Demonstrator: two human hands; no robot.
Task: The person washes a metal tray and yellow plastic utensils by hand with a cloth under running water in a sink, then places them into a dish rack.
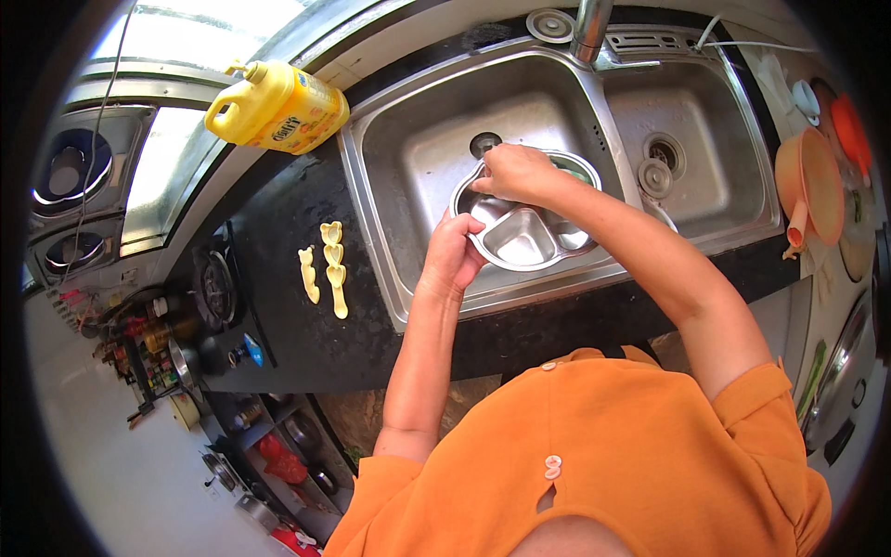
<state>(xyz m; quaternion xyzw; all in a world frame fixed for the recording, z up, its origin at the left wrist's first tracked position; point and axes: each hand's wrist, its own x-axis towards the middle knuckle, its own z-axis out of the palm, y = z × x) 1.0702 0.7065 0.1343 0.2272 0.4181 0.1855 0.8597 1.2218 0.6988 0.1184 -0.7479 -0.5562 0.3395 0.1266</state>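
Observation:
A divided stainless steel plate [521,237] with a curved rim is held tilted over the front of the large sink basin [431,132]. My left hand [454,249] grips its rim at the near left, thumb on top. My right hand [522,173] reaches over the far part of the plate, fingers bent down against the inside of a compartment. Whether a cloth or anything else is under those fingers is hidden. Something greenish, perhaps a reflection, shows inside the far right edge of the plate. The drain [485,144] lies just beyond my right hand.
Left of the sink, two pale yellow utensils [335,268] lie on the black counter [278,195], near a yellow detergent jug [282,108]. A faucet [592,31] rises behind. The smaller basin [703,125] holds a strainer [655,178]; an orange pan [811,184] stands at right.

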